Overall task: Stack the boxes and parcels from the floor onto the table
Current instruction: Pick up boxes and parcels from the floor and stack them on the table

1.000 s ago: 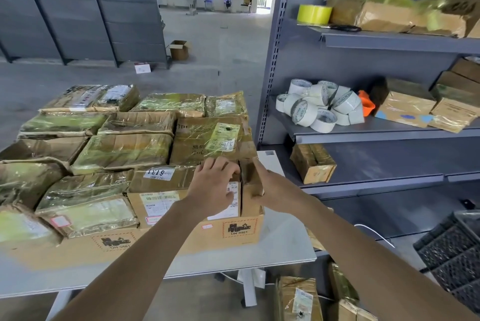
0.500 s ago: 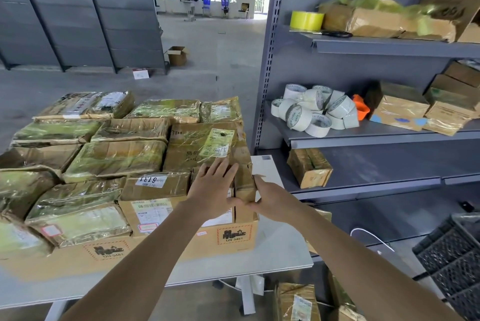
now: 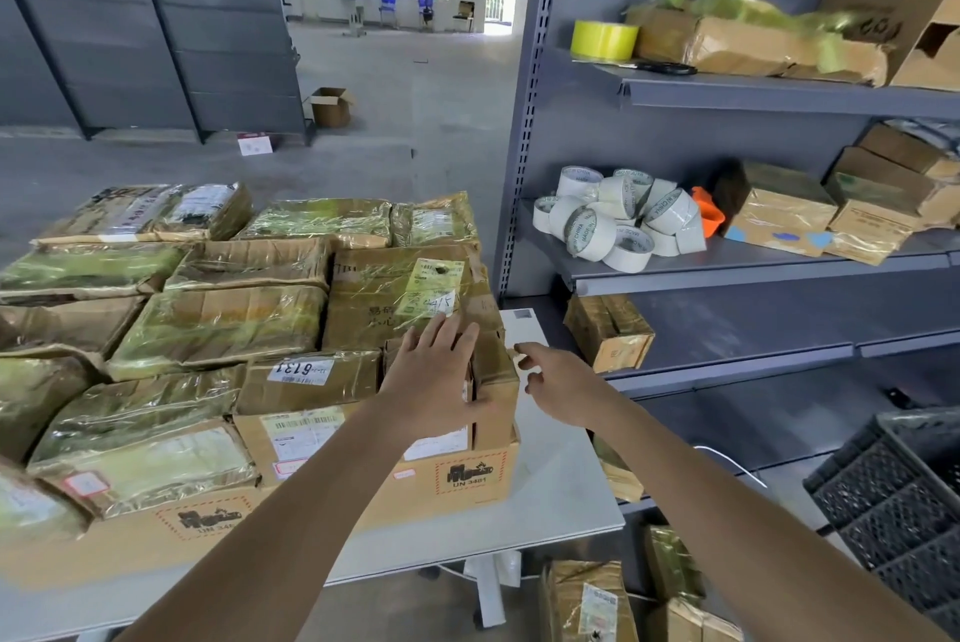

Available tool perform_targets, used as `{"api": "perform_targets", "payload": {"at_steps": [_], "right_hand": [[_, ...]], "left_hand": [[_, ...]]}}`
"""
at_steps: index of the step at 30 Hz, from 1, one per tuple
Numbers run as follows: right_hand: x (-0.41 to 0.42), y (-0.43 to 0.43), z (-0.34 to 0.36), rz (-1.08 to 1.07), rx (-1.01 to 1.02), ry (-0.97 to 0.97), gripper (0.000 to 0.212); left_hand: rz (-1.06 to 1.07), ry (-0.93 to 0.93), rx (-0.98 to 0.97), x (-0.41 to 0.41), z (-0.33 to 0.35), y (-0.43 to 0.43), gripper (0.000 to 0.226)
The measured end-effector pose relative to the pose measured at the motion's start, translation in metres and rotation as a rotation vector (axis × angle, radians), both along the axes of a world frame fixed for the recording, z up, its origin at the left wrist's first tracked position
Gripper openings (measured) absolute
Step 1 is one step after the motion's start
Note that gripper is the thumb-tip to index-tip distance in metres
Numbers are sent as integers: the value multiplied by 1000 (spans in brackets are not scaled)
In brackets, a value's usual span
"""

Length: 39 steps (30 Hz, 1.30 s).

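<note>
Several taped cardboard parcels cover the white table (image 3: 561, 501). At the stack's right end a small brown box (image 3: 496, 389) stands on a larger flat carton (image 3: 470, 477). My left hand (image 3: 434, 379) lies flat on the small box with its fingers spread. Just right of that box hovers my right hand (image 3: 558, 379), fingers loose and apart from the cardboard. More parcels (image 3: 584, 600) lie on the floor under the table's right end.
A grey shelf unit (image 3: 727, 262) rises right of the table, holding tape rolls (image 3: 618, 220), a yellow roll (image 3: 603, 40) and boxes. A black plastic crate (image 3: 898, 496) sits at lower right. An open carton (image 3: 331, 106) stands on the far floor.
My right hand has come off the small box and drawn a little to the right. My left hand has flattened on the box top. The view has shifted slightly.
</note>
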State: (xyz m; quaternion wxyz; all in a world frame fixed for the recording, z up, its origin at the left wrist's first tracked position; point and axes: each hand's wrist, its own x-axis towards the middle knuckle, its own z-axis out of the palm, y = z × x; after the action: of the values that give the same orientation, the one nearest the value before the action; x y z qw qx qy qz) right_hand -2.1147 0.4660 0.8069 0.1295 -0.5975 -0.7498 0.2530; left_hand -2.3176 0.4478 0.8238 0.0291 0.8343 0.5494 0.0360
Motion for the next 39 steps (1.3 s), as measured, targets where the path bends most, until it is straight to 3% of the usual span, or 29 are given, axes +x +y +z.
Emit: {"api": "perform_targets", "payload": {"at_steps": [13,18,23,29,35,39], "right_hand": [[-9,14,-4,-272,33,155,34],[-7,60,-7,-226,-34,234,35],[-8,94,-24,-175,-223,398,30],[-11,109,-47,-92,-495,554,22],[-12,113,-57,91,-415,403,27],[-10,123,-60,38,-435,401,28]], "left_hand": [[-72,18,-38,-4,4,14,96],[116,-270,-39,10,19,32,72],[288,-191,-153,20,14,59,65],[324,-130,-157,22,1,62,61],[340,-130,-145,23,2,60,66],[359,-123,-200,24,10,65,63]]}}
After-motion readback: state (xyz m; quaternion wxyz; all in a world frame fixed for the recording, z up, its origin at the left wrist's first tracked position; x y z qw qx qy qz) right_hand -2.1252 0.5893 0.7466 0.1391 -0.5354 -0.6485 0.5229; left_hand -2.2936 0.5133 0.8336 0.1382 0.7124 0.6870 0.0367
